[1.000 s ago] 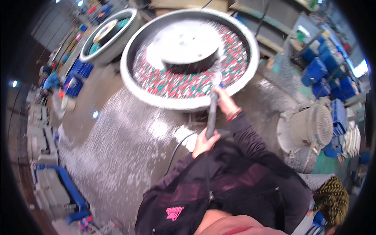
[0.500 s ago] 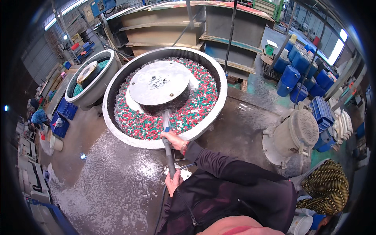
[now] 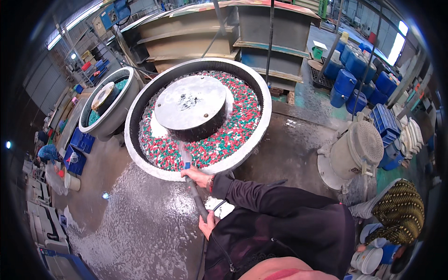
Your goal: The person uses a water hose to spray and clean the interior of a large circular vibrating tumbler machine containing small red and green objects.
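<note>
My right hand point(image 3: 198, 177), a red bracelet at its wrist, is closed around the front of a grey spray wand point(image 3: 196, 198) with a blue tip. Farther back, my left hand point(image 3: 208, 226) grips the wand's rear end, close to my body. Water streams from the tip into a big round vibratory bowl point(image 3: 161, 174) with a pale rim. Red, green and white tumbling pieces point(image 3: 217, 151) fill its ring-shaped channel. A flat metal lid point(image 3: 190, 102) with bolts and worn dark marks tops the bowl's centre. A dark hose runs below the wand beside my left arm.
A second bowl point(image 3: 132, 86) with teal pieces stands at left. A round perforated-top machine point(image 3: 357, 149) sits at right, before blue drums point(image 3: 345, 86). A person in a patterned scarf point(image 3: 396, 210) bends over white buckets point(image 3: 367, 259). Another person point(image 3: 48, 153) works far left. Wet floor surrounds me.
The wand's tip has swung left and nearer to me, and the water stream has moved with it. Both hands keep hold. The person at right now shows a hand by the buckets.
</note>
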{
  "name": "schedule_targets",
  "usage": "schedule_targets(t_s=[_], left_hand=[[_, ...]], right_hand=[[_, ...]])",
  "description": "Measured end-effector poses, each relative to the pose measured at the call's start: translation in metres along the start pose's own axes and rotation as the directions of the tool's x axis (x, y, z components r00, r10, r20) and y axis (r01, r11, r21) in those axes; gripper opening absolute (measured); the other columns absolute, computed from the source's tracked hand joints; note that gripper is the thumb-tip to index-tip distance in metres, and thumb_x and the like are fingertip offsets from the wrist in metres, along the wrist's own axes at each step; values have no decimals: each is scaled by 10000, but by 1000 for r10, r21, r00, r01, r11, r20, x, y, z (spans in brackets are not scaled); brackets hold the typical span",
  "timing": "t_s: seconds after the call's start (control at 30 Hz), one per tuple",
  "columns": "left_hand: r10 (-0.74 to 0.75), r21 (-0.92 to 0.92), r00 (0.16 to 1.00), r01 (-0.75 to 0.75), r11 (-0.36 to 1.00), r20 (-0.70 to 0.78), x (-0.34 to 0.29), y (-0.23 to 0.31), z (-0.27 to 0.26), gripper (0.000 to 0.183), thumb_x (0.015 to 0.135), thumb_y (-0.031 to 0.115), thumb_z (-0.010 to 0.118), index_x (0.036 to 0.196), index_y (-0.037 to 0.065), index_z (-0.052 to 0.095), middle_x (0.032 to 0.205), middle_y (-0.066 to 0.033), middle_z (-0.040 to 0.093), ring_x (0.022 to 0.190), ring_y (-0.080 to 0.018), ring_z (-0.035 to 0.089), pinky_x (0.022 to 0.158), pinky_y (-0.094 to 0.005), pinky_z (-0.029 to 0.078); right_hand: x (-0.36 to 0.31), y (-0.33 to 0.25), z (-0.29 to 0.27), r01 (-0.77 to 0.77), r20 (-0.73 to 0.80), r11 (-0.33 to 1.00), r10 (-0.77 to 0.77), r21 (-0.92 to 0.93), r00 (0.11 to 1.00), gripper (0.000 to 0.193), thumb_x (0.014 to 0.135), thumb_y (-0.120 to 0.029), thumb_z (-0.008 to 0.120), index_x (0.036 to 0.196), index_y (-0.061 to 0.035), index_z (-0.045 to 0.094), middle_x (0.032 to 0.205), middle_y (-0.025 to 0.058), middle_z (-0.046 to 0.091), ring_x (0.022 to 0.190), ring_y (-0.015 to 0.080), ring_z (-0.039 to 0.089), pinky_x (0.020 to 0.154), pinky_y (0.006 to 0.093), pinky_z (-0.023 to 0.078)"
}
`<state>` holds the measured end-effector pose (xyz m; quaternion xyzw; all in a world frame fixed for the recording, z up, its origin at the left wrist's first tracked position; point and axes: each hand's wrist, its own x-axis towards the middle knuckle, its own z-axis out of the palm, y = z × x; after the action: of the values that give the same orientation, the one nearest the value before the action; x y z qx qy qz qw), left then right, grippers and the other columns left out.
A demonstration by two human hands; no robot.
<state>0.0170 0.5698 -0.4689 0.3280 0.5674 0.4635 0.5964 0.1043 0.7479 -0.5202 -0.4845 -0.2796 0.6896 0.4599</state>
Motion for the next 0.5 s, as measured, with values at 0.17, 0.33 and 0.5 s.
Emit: schedule_targets(t_s=[0.17,0.33,0.5], left_hand=[[-69,21,985,66,998,157,9,-1,13,198,764,189,608,813,13,533,523,26,420,438,-49,361,407,-213,246],[-140,142,944,101,985,298,11,-1,35,198,764,183,613,834,14,536,537,23,435,442,-45,368,415,-205,256],[-48,128,955,11,992,293,15,-6,25,176,781,192,587,831,28,552,527,36,418,438,-33,352,410,-201,249]], right_hand=[[4,0,-51,108,-164,994,-101,32,981,229,650,-246,627,740,-88,490,666,0,440,583,105,428,482,281,364],[-27,-18,-102,27,-287,998,-9,61,958,274,606,-275,615,812,-140,494,778,8,462,733,151,449,589,339,362],[-7,4,-101,180,-330,984,-163,20,930,361,641,-322,608,914,-108,508,900,12,497,846,163,446,649,367,374]])
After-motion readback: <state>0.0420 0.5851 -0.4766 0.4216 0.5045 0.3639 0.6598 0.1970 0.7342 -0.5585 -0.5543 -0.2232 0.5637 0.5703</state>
